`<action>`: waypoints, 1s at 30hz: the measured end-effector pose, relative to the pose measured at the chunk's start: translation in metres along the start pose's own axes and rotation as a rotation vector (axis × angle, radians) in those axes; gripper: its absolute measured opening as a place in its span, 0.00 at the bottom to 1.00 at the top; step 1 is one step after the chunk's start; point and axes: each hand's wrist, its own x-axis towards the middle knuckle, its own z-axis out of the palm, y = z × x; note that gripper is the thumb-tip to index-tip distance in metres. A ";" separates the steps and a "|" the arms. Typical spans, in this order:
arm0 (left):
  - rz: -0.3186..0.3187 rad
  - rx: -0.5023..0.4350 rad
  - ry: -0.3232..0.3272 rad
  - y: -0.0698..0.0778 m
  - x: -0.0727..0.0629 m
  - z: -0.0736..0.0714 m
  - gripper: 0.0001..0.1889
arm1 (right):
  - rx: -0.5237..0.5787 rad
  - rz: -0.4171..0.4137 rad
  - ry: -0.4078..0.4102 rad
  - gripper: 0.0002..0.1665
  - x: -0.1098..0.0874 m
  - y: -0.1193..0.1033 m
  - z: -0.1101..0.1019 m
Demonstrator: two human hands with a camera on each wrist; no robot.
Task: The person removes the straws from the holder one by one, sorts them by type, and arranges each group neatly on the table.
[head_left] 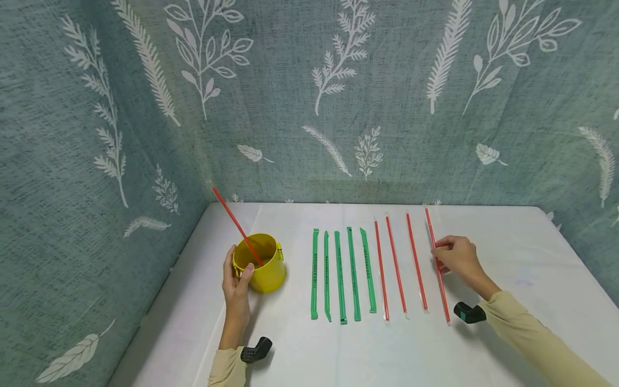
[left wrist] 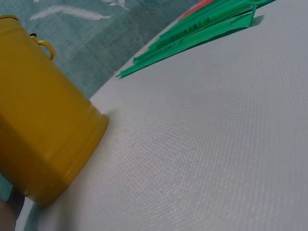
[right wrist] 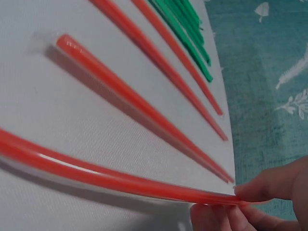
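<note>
My left hand (head_left: 237, 285) holds a yellow bucket (head_left: 268, 277) by its side, fingers behind and thumb at the front rim. One red straw (head_left: 232, 217) leans inside it, its upper end sticking out to the left. At the right of the row, my right hand (head_left: 459, 260) pinches a red straw (head_left: 441, 285) in a clear wrapper between thumb and fingers. In the right wrist view that wrapped straw (right wrist: 106, 180) shows close up, with a shadow beneath it. The left wrist view shows the bucket's side (left wrist: 43, 110); most of the left hand is out of that view.
Three more wrapped red straws, among them the nearest one (head_left: 417, 263), lie side by side on the white table (head_left: 387, 355). Left of them lie several green paper-wrapped straws (head_left: 340, 277). A patterned cloth (head_left: 290, 107) hangs behind the table and along its left.
</note>
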 end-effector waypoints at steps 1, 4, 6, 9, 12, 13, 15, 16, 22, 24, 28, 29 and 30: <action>-0.003 0.002 -0.003 0.001 0.000 0.000 0.32 | -0.008 -0.002 0.001 0.16 0.001 0.000 0.000; -0.010 -0.001 -0.012 0.004 -0.001 0.001 0.32 | -0.031 0.002 -0.010 0.16 0.002 0.001 -0.001; -0.013 0.008 -0.015 0.010 -0.002 0.002 0.32 | -0.045 0.012 -0.018 0.16 0.003 0.001 -0.001; -0.012 0.029 -0.021 0.019 -0.005 0.004 0.32 | -0.089 0.021 -0.015 0.16 0.004 0.004 0.000; -0.009 0.047 -0.026 0.026 -0.007 0.006 0.32 | -0.138 0.014 0.002 0.15 0.004 0.008 0.001; -0.007 0.047 -0.027 0.026 -0.008 0.006 0.32 | -0.151 0.011 0.007 0.15 0.004 0.009 0.001; -0.004 0.048 -0.028 0.028 -0.008 0.006 0.32 | -0.162 0.003 0.012 0.15 0.004 0.011 0.001; -0.001 0.044 -0.028 0.028 -0.008 0.006 0.32 | -0.164 0.001 0.014 0.16 0.004 0.012 0.001; 0.021 -0.002 -0.032 0.019 -0.006 0.003 0.32 | -0.192 0.006 0.022 0.17 0.007 0.016 0.002; 0.022 -0.009 -0.033 0.013 -0.004 0.001 0.32 | -0.205 0.010 0.024 0.17 0.008 0.017 0.003; 0.011 -0.004 -0.034 0.013 -0.004 0.002 0.33 | -0.208 0.016 0.021 0.17 0.009 0.018 0.004; 0.010 0.000 -0.036 0.017 -0.005 0.003 0.32 | -0.207 0.018 0.016 0.17 0.010 0.017 0.004; 0.010 0.001 -0.038 0.021 -0.006 0.003 0.32 | -0.205 0.021 0.010 0.18 0.010 0.017 0.004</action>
